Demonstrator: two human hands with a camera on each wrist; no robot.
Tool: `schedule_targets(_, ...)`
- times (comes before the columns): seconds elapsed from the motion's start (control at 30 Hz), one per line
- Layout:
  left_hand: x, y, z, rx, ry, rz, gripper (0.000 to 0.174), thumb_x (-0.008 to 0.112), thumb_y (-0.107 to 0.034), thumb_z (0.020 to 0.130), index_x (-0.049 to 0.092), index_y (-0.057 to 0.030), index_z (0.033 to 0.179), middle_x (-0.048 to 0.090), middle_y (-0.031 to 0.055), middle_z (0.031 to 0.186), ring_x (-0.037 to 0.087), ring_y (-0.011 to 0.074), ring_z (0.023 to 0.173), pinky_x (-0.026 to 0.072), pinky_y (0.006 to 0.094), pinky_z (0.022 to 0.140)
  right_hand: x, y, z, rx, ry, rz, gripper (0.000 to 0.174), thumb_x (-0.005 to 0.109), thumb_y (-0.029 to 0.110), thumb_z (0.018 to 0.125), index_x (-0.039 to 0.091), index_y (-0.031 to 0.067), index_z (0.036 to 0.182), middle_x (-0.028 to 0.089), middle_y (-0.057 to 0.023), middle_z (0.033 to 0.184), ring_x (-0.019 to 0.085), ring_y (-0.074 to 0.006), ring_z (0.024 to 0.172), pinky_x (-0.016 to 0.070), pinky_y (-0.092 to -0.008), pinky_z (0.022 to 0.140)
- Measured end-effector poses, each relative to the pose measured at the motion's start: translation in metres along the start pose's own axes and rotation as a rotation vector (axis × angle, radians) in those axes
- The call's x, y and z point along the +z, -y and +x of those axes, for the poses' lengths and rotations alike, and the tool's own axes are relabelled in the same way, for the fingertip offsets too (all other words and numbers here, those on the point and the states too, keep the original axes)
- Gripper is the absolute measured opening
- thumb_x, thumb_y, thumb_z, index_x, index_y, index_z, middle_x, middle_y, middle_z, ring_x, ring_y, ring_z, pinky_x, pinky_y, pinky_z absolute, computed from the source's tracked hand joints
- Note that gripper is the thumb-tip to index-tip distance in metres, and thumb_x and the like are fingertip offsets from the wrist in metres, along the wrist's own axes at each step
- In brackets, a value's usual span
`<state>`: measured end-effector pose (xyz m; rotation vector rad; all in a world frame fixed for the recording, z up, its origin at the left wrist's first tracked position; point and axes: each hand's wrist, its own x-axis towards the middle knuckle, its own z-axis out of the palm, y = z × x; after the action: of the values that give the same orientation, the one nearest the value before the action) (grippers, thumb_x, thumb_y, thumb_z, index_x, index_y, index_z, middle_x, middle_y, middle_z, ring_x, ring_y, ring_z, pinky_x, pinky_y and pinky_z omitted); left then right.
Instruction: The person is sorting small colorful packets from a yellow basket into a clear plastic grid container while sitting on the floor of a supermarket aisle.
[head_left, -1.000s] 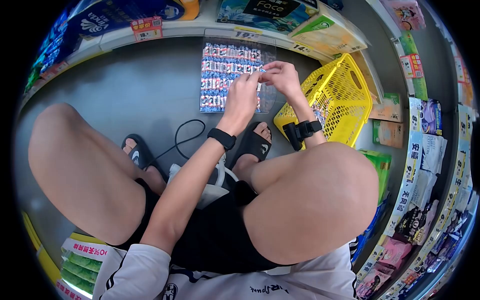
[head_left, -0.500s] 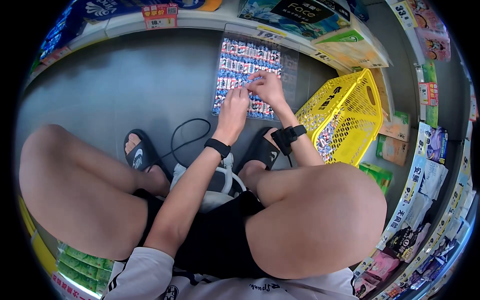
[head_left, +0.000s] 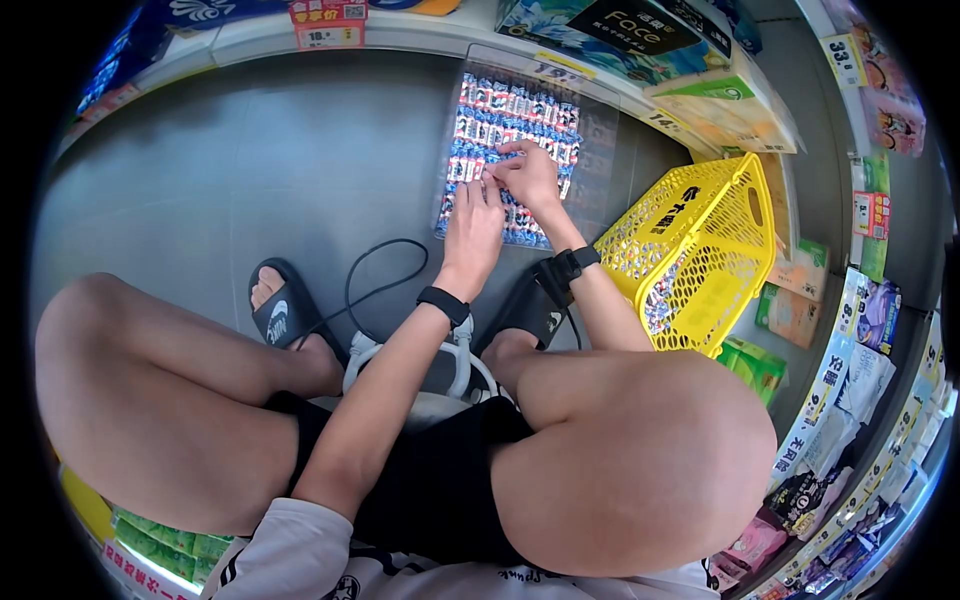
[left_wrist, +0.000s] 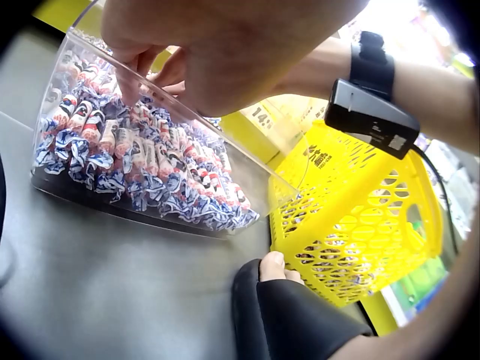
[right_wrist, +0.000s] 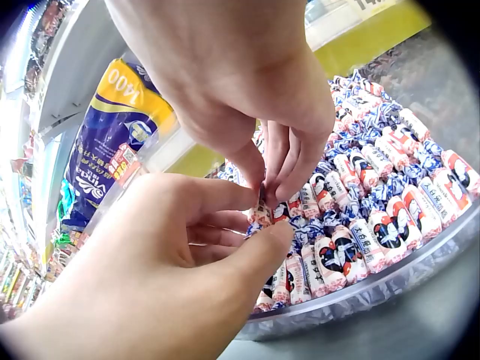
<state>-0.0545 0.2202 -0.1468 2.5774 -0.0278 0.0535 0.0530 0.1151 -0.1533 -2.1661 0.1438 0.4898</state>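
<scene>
Leftward over the clear plastic box (right_wrist: 375,291), the left hand (head_left: 473,235) and right hand (head_left: 530,178) have moved, pinching a small, blue-ended wrapped candy (right_wrist: 260,214) above its rows; likely light, firm, slippery, best held by its twisted ends.

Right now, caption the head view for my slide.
Left hand and right hand close together over rows of wrapped candies in a clear box, beside a yellow shopping basket.

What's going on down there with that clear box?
A person's left hand and right hand meet over the clear box, fingertips pinching one wrapped candy. Rows of similar candies fill much of the box. To its right stands a yellow basket, with more small wrapped pieces inside.
</scene>
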Motion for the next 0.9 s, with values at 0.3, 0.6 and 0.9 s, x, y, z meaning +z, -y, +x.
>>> schedule_targets(0.3,-0.003,-0.004,0.003,-0.022,0.032,0.038,0.062,0.068,-0.003,0.085,0.049,0.0114,0.142,0.055,0.0249,0.124,0.053,0.0367,0.116,0.0507,0.0418,0.099,-0.002,-0.002,0.004,0.076,0.005,0.039,0.028,0.080,0.003,0.086,0.069,-0.0051,0.110,0.078,-0.0139,0.085,0.074,-0.0143,0.070,0.0581,-0.0270,0.060)
schedule_targets(0.6,0.004,0.000,0.002,0.020,-0.017,0.122,0.058,0.068,-0.018,0.090,0.053,0.0096,0.139,0.049,0.0224,0.151,0.047,0.0342,0.137,0.0460,0.0438,0.105,0.005,-0.003,0.004,-0.034,-0.004,-0.034,0.029,0.080,0.002,0.084,0.071,-0.0018,0.112,0.078,-0.0139,0.087,0.076,-0.0182,0.074,0.0608,-0.0314,0.066)
schedule_targets(0.9,0.010,0.003,-0.003,0.021,-0.019,0.137,0.057,0.061,-0.019,0.095,0.050,0.0099,0.143,0.049,0.0222,0.154,0.041,0.0350,0.146,0.0404,0.0438,0.114,0.004,-0.013,-0.001,-0.055,-0.045,-0.018,0.032,0.075,-0.006,0.082,0.070,-0.0031,0.113,0.077,-0.0112,0.086,0.075,-0.0147,0.075,0.0602,-0.0291,0.066)
